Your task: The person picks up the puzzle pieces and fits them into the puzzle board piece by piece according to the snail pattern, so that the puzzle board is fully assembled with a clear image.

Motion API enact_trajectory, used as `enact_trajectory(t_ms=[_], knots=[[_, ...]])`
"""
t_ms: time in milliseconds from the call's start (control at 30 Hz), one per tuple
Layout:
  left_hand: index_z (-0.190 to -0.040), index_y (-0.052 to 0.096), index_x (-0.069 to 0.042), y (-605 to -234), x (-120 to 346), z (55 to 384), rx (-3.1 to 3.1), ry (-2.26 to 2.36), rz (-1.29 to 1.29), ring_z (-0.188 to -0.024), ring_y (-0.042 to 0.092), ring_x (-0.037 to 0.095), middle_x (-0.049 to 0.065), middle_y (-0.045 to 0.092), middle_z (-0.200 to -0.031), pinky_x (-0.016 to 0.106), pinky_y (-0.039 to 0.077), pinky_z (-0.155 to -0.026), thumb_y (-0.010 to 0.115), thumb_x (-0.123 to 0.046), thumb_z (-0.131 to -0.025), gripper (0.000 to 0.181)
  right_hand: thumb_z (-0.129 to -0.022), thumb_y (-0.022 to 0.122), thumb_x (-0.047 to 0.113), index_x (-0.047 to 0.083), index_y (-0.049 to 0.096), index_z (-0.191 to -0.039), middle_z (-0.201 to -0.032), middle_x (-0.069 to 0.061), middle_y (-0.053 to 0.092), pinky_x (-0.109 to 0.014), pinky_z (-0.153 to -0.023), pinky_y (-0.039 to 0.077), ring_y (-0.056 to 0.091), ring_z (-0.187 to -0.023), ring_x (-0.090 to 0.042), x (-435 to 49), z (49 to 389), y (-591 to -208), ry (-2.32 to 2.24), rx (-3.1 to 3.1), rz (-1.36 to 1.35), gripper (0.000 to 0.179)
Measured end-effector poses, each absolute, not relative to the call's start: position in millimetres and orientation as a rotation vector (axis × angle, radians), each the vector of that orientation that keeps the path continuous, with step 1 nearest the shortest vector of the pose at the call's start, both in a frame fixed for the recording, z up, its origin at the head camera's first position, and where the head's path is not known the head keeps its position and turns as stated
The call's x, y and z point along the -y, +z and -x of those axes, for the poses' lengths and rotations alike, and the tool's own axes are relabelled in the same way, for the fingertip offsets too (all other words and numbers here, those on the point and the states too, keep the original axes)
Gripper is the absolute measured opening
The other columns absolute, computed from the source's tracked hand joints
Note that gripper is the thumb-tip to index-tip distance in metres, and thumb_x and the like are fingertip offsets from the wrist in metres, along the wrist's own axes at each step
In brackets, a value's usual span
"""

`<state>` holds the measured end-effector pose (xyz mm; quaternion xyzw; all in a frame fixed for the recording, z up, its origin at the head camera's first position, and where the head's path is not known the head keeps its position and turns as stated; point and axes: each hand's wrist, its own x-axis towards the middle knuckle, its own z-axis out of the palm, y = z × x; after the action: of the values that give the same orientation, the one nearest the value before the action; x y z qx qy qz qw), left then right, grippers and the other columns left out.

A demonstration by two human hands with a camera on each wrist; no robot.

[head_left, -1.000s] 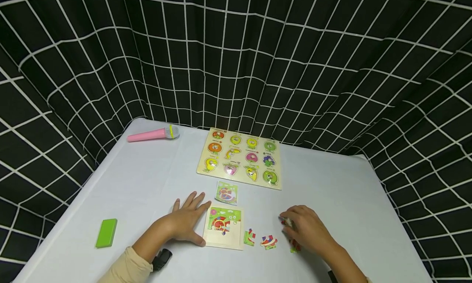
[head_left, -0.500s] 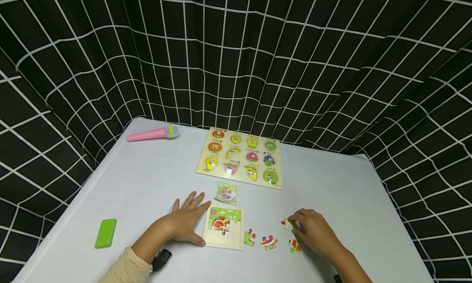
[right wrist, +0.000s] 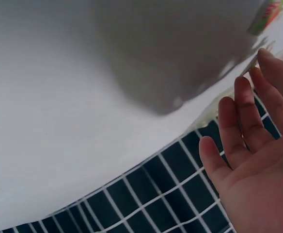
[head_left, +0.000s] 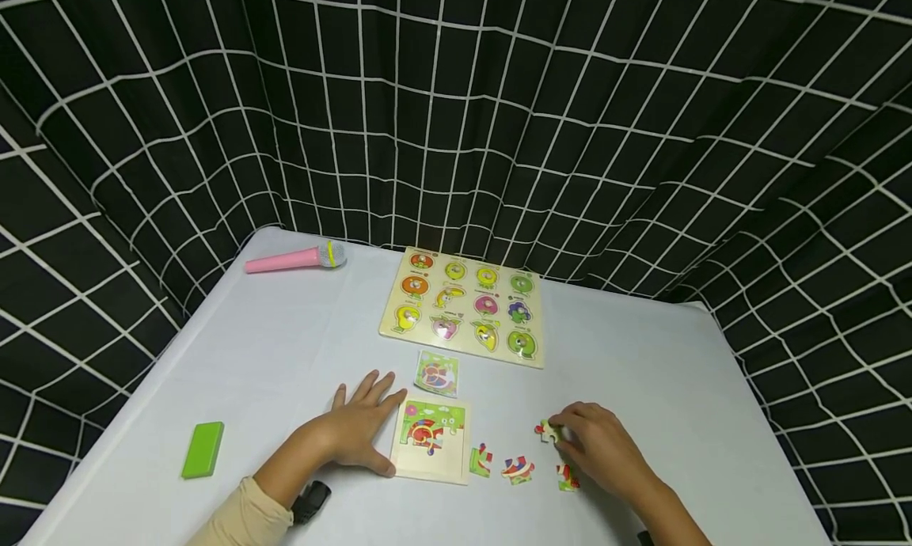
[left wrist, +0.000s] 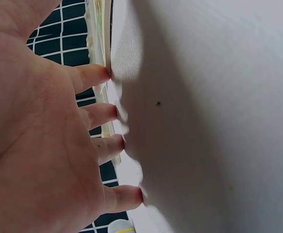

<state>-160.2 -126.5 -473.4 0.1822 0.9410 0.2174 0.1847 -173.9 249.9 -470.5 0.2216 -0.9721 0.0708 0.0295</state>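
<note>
Pinching a jigsaw piece (head_left: 547, 431) between thumb and fingertips, the right hand (head_left: 602, 451) works right of the puzzle tray (head_left: 447, 471)! From the head view that piece pokes out left of the fingers, red knob and all; over on the right wrist view it is just a thin sliver, but look, there are the other fingers, loosely bent and fanned, which the head view hides. The left hand (head_left: 359, 431) is spread wide, thumb at the tray's near left corner, index finger at the far left one. And the left wrist camera adds the palm, raised, with fingertips (left wrist: 127, 196) down on the tabletop (head_left: 641, 348).

Now the edges: a red-and-green piece (head_left: 480, 460) sits just beside the tray's right edge, then a striped piece (head_left: 518, 470), then a mushroom piece (head_left: 568, 477) near the right hand. Beyond that hand, white cloth runs broad to the table's right edge. Tight on the far side, though: a picture card (head_left: 437, 373) lies between tray and fruit board (head_left: 466, 342). Far left, a pink microphone (head_left: 285, 259); near left, a green block (head_left: 203, 449).
</note>
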Motion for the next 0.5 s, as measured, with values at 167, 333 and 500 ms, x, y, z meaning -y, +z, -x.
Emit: enact_trajectory(t_ms=[167, 333, 500], knots=[[-0.151, 0.034, -0.01, -475, 126, 160, -2.651, 0.617, -0.511, -0.149, 0.002, 0.039, 0.015, 0.015, -0.162, 0.076, 0.004, -0.106, 0.087, -0.048, -0.062, 0.11, -0.072, 0.085, 0.02, 0.019, 0.074, -0.101, -0.098, 0.009, 0.067, -0.039, -0.092, 0.049, 0.061, -0.1, -0.015, -227, 173, -465, 0.198, 2.969, -0.763, 0.031], [-0.151, 0.033, -0.01, -476, 126, 160, -2.643, 0.619, -0.508, -0.149, 0.001, 0.039, 0.015, 0.014, -0.162, 0.076, 0.003, -0.106, 0.087, -0.048, -0.062, 0.111, -0.076, 0.082, 0.025, 0.021, 0.075, -0.101, -0.098, 0.009, 0.066, -0.039, -0.097, 0.046, 0.059, -0.099, -0.012, -201, 170, -462, 0.221, 2.912, -0.936, 0.027], [-0.151, 0.034, -0.011, -475, 125, 160, -2.635, 0.621, -0.5, -0.149, 0.001, 0.039, 0.015, 0.013, -0.162, 0.076, 0.004, -0.106, 0.088, -0.049, -0.061, 0.112, -0.078, 0.08, 0.027, 0.02, 0.075, -0.103, -0.099, 0.008, 0.066, -0.04, -0.097, 0.046, 0.058, -0.1, -0.012, -176, 168, -460, 0.24, 2.873, -1.082, 0.026]])
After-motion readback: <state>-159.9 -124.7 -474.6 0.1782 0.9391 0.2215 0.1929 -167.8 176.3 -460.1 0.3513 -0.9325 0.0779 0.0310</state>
